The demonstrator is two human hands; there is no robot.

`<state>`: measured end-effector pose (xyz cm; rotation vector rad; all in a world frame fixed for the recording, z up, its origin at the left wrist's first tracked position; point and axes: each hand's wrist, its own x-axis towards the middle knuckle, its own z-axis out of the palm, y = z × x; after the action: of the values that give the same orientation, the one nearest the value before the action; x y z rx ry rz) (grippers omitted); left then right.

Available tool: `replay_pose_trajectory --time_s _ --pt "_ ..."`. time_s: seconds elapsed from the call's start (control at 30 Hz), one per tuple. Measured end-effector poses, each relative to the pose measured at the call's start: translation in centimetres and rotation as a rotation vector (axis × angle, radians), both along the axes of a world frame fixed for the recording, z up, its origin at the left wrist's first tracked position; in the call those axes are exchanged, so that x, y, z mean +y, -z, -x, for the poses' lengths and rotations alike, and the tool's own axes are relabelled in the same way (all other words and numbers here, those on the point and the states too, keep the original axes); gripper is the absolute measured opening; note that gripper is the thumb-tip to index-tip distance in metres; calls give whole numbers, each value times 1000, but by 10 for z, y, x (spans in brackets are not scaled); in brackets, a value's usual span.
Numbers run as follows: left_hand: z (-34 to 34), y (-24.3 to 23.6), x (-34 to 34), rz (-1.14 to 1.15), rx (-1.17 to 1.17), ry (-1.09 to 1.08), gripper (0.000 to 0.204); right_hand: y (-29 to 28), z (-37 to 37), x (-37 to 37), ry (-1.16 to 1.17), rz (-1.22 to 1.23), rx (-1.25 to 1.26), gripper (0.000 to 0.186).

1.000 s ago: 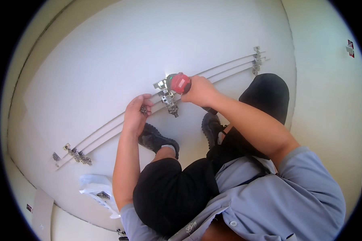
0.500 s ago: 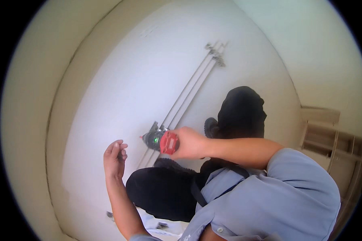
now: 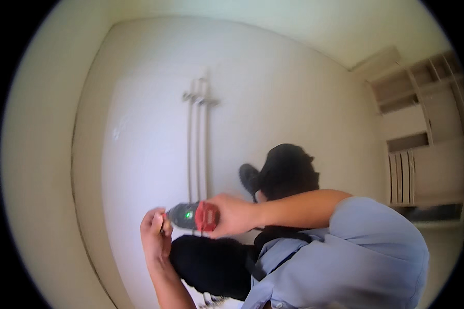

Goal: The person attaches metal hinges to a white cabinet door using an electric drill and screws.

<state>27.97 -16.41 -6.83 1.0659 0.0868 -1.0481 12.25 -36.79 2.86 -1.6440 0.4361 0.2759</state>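
- The right hand (image 3: 232, 215) grips a grey-and-red cordless power drill (image 3: 193, 216) by its handle.
- The left hand (image 3: 154, 234), fingers curled, touches the drill's front tip.
- Behind them, two thin metal rails (image 3: 197, 144) lie on a white panel (image 3: 139, 154).

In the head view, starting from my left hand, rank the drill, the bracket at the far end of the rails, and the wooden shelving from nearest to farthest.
From the left hand:
1. Drill, red and grey, right beside it, gripped by the right hand.
2. Bracket, at the rails' far end, up the white panel.
3. Wooden shelving, far right of the picture.
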Motion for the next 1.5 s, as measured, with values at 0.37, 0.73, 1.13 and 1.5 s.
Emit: replay_pose_trajectory --time_s 0.37,0.73,1.13,1.5 --pt "62 -125 -22 -92 -193 358 19 -104 103 14 122 295 -132 38" --pt "67 -156 -37 -112 -235 400 21 -89 105 45 393 258 -165 38" --pt "39 -99 -50 -58 205 133 34 -88 96 33 599 186 -318 33" --pt "40 -9 -55 101 248 367 46 -58 106 31 523 252 -224 46"
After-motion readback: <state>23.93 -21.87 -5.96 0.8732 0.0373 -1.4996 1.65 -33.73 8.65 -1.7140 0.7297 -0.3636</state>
